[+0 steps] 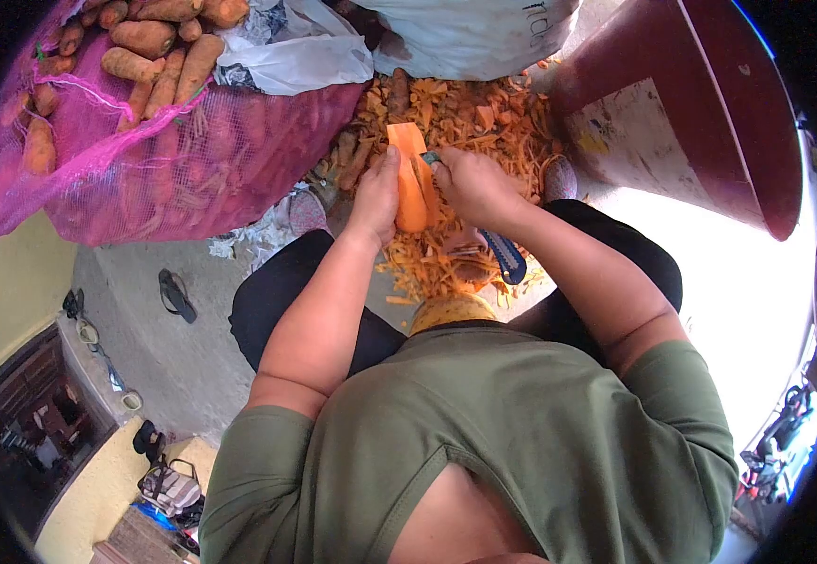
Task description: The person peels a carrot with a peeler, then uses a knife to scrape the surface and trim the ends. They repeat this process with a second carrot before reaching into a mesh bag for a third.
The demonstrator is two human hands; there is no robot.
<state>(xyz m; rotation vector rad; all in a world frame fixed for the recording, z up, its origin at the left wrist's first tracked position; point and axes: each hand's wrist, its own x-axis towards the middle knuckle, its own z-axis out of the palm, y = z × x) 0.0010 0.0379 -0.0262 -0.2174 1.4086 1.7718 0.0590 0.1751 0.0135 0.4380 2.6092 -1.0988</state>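
Between my two hands is a peeled orange carrot point(410, 199), held nearly upright in the view. My left hand point(377, 195) is wrapped round its left side. My right hand point(470, 183) is closed round a small tool with a green part point(430, 158), whose blade I cannot make out clearly, close to the carrot's right side. A strip of orange lies along the carrot near the tool. Under and behind the hands spreads a heap of orange peelings point(493, 117) on the floor.
A pink mesh sack point(202, 179) full of unpeeled carrots point(143, 38) stands at the upper left. A white sack point(474, 38) is at the top, a dark red tub point(691, 103) at the upper right. One slipper point(176, 296) lies on the floor at left.
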